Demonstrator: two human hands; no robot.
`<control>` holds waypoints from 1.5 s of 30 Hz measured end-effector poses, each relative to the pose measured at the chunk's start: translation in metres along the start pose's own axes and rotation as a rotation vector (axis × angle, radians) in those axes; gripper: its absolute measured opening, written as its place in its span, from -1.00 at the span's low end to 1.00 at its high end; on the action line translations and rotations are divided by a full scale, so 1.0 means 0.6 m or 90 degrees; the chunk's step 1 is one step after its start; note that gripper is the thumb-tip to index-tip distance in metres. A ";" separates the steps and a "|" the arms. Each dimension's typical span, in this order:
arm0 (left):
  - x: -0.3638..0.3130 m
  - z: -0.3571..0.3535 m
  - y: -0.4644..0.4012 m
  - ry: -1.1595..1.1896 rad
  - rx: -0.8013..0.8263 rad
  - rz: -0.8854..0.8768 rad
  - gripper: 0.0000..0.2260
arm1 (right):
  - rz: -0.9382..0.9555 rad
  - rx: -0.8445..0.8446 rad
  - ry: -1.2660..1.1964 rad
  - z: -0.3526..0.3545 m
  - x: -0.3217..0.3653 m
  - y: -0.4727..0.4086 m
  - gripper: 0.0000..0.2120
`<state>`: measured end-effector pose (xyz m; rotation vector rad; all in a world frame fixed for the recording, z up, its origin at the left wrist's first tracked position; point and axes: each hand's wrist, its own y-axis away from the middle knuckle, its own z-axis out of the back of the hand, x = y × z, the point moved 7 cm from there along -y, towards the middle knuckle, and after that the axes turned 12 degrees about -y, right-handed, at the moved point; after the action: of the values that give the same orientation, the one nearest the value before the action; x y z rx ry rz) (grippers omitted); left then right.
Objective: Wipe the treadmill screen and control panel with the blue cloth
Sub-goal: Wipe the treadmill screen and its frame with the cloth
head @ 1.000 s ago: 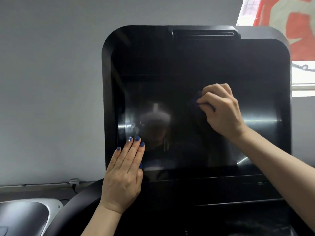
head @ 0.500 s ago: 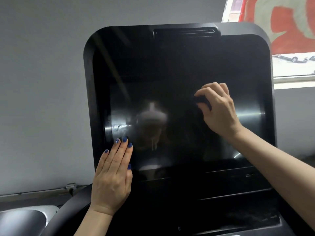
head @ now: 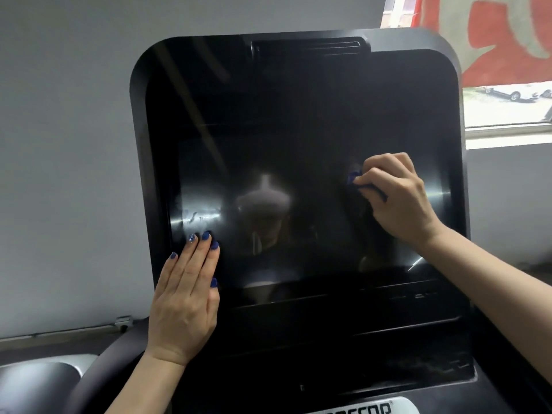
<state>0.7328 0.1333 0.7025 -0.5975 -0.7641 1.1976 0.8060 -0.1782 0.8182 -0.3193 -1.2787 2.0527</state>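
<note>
The treadmill's large black glossy screen (head: 283, 144) fills the middle of the view, with the dark control panel (head: 343, 348) below it. My right hand (head: 400, 201) grips the dark blue cloth (head: 366, 186), bunched under curled fingers, and presses it on the right half of the screen. Only a small part of the cloth shows. My left hand (head: 185, 297) lies flat with straight fingers on the lower left edge of the screen. Smudges show on the glass just above its fingertips.
A grey wall (head: 65, 144) stands behind the console. A window (head: 507, 109) with a red and white banner (head: 493, 34) is at the upper right. A grey plastic cover (head: 38, 380) sits at the lower left, beside a dark curved handrail (head: 101, 372).
My right hand with the cloth has slid a little to the right across the screen. The left hand stays flat at the same spot on the screen's edge. The camera shifted.
</note>
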 end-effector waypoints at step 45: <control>-0.183 -0.013 -0.062 0.076 0.003 -0.069 -0.54 | -0.007 -0.108 0.118 0.116 -0.113 0.049 -0.87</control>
<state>0.7418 0.0176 0.7039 -0.6108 -0.6830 1.0550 0.8063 -0.2798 0.8170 -0.5649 -1.3372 1.8606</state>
